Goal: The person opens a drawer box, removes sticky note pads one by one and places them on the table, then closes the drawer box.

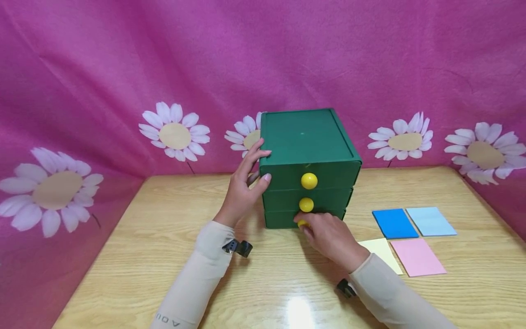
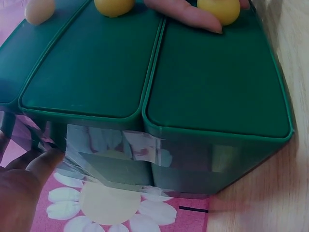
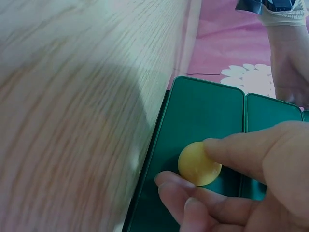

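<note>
A green box of three stacked drawers (image 1: 308,137) stands on the table, each front with a round yellow knob. My left hand (image 1: 245,185) rests on its upper left corner, thumb at the front edge and fingers along the side and top. With thumb and fingers, my right hand (image 1: 330,235) pinches the lowest knob (image 3: 195,164); the hand partly covers that knob in the head view. Above it are the middle knob (image 1: 306,204) and the top knob (image 1: 309,181). All three drawer fronts look pushed in. Clear, shiny material shows on the box's side (image 2: 111,150).
Right of the box lie square paper pads: dark blue (image 1: 396,223), light blue (image 1: 431,221), pink (image 1: 418,257) and pale yellow (image 1: 383,254), the last partly behind the right wrist. A pink flowered cloth (image 1: 263,55) hangs behind the wooden table (image 1: 164,219).
</note>
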Motion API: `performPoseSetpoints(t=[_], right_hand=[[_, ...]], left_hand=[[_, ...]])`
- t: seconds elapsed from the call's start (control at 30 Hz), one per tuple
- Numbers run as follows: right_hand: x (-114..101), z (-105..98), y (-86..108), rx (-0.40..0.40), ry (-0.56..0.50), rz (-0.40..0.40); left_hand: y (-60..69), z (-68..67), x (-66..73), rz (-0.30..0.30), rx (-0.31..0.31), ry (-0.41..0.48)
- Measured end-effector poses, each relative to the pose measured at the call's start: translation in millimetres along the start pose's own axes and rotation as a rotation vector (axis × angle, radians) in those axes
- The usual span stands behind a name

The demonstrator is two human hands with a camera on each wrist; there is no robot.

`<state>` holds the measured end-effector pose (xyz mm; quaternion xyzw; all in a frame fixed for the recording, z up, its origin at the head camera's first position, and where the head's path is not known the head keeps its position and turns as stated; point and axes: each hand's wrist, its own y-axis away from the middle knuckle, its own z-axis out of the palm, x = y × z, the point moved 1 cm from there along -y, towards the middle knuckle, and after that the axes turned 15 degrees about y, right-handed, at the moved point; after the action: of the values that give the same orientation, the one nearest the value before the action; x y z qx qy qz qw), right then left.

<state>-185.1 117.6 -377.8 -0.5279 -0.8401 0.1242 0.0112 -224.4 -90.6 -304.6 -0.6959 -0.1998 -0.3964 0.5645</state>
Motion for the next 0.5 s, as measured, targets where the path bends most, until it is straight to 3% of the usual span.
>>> performPoseSetpoints(t=[0.2,0.37,0.5], right_hand=[[3.3,-4.2,0.3,-0.079,-0.056,0.03],[2.6,-8.1,0.9,-0.109,-0.079,0.013],[2.8,-11.9,4.4,-0.087,-0.066,0.007]], left_hand=[[-2.1,1.2,1.2,0.001,-0.017,-0.005],[3.2,0.1,1.2,0.0,0.007,-0.039],[8.1,-6.5,-11.8,0.003,0.028,-0.065]])
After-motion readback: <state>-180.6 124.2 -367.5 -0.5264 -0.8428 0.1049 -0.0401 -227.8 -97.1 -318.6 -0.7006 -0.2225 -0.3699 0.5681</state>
